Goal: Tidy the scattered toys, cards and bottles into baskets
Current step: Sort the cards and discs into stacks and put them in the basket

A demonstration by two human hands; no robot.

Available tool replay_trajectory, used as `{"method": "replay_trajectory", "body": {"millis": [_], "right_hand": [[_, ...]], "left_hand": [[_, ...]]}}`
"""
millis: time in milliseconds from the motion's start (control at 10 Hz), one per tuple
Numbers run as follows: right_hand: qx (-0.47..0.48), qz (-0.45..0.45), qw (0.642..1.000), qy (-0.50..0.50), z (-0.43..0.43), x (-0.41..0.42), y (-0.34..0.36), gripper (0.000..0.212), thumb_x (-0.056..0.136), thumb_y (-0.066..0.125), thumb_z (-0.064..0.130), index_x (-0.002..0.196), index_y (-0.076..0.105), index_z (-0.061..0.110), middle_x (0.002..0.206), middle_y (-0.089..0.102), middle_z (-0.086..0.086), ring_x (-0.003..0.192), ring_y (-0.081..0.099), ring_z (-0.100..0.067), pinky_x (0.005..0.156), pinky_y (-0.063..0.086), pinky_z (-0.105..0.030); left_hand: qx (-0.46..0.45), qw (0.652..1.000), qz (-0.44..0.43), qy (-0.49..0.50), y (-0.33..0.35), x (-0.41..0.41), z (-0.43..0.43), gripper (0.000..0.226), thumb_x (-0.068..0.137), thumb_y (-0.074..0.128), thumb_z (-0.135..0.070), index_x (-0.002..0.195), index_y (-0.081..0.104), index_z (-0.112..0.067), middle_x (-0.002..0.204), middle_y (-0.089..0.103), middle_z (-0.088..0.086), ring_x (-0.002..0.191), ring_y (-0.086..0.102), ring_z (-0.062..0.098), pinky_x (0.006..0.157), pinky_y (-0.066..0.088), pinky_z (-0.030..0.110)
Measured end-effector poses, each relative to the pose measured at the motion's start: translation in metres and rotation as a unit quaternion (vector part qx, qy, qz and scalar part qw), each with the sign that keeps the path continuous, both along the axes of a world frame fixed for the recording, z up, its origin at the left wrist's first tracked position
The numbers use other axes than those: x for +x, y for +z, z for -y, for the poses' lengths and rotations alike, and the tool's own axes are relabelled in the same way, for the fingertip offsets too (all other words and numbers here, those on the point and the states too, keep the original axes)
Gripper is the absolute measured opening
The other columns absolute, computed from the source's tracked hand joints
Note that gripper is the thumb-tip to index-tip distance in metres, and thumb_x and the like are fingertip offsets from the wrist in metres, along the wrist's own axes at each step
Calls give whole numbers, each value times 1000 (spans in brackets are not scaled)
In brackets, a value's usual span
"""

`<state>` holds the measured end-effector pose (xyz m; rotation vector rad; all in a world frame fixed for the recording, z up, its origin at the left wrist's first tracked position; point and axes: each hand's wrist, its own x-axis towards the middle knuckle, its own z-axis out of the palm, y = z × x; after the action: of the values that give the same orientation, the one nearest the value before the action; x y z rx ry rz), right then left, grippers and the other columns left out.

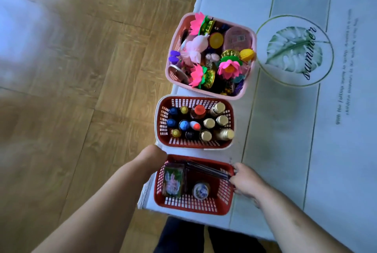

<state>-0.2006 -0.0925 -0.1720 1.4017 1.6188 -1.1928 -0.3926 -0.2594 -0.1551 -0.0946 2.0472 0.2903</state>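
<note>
A pale tablecloth (285, 140) printed with a green leaf emblem (293, 48) lies beside light wood-plank flooring (81, 69)

Three baskets stand in a row along the left edge of the tabletop (285, 140). Farthest is the pink basket (206, 91), heaped with toys (195, 48): pink lotus flowers, gold and yellow pieces, a purple one. Just nearer, the middle basket (193, 143), red mesh with a white rim, holds upright bottles (209, 123) with gold, blue, yellow and red caps. At the near left corner, the near basket (189, 203), red mesh, holds a card pack (173, 181) upright on the left, dark cards (208, 169) slanting across its far side, and a round jar (201, 190). The right hand (246, 181) grips its right rim.
</note>
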Motion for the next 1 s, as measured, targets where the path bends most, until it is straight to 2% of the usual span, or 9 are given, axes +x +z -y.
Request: {"method": "replay_trajectory", "body": {"millis": [100, 200, 300, 400, 500, 600, 800, 900, 1000], "right_hand": [[-16, -52, 998, 1, 17, 14, -11, 29, 65, 53, 21, 91, 62, 30, 93, 72, 2, 88, 68, -21, 85, 55, -46], [-49, -75, 996, -30, 21, 4, -1, 20, 77, 56, 14, 94, 57, 26, 103, 68, -1, 95, 64, -20, 87, 53, -42], [9, -101, 990, -98, 9, -10, -3, 32, 88, 48, 12, 119, 49, 19, 111, 61, 0, 99, 60, -19, 86, 50, -34], [84, -128, 969, -193, -9, -30, -6, 23, 90, 45, 21, 109, 57, 20, 97, 64, -3, 87, 64, -24, 75, 55, -40], [73, -131, 959, -239, -18, -45, -7, 7, 95, 50, 14, 92, 56, 16, 86, 66, -9, 72, 67, -23, 52, 52, -30], [74, -124, 963, -227, -18, -44, -9, 4, 91, 59, 10, 92, 58, 6, 75, 66, -11, 56, 62, -18, 45, 44, -26], [51, -94, 969, -222, -14, -37, -10, 8, 88, 64, 15, 88, 61, 7, 78, 71, -7, 68, 66, -19, 57, 47, -28], [129, -94, 975, -156, -24, -48, 4, 10, 90, 55, 15, 92, 63, 9, 92, 68, -11, 82, 62, -27, 75, 49, -34], [219, -136, 955, -145, -52, -80, 19, 34, 95, 44, 13, 128, 54, 11, 132, 56, -12, 119, 53, -31, 97, 41, -35]], "left_hand": [[29, 999, 24, 12, 5, 12, 11, 28, 96, 48, -10, 118, 63, -4, 103, 69, 11, 95, 67, 28, 75, 56, 35], [27, 999, 11, 43, 4, 9, 18, 32, 93, 48, -9, 122, 60, -8, 104, 69, 10, 95, 67, 27, 84, 57, 41], [34, 995, 6, 90, 8, 4, 20, 42, 91, 49, -10, 133, 53, -10, 111, 67, 10, 98, 66, 26, 89, 55, 41], [66, 989, 18, 134, 6, 5, 20, 43, 94, 53, -24, 136, 49, -16, 107, 70, 9, 92, 71, 27, 86, 57, 45], [82, 985, -11, 153, -1, 3, 14, 41, 98, 48, -40, 126, 58, -12, 105, 71, 9, 96, 69, 29, 89, 55, 47], [71, 985, -32, 157, -3, -2, 8, 39, 100, 45, -39, 109, 66, -7, 95, 73, 9, 90, 70, 30, 88, 56, 46], [91, 984, -60, 140, -6, -11, -2, 31, 99, 49, -31, 111, 66, -9, 100, 71, 10, 93, 68, 31, 88, 55, 47], [45, 989, -65, 125, -4, -22, -18, 28, 98, 52, -26, 102, 64, -1, 94, 69, 13, 85, 67, 30, 77, 56, 39], [26, 988, -99, 119, 0, -32, -32, 30, 96, 50, -18, 121, 56, -2, 109, 65, 12, 91, 64, 28, 73, 53, 35]]}}
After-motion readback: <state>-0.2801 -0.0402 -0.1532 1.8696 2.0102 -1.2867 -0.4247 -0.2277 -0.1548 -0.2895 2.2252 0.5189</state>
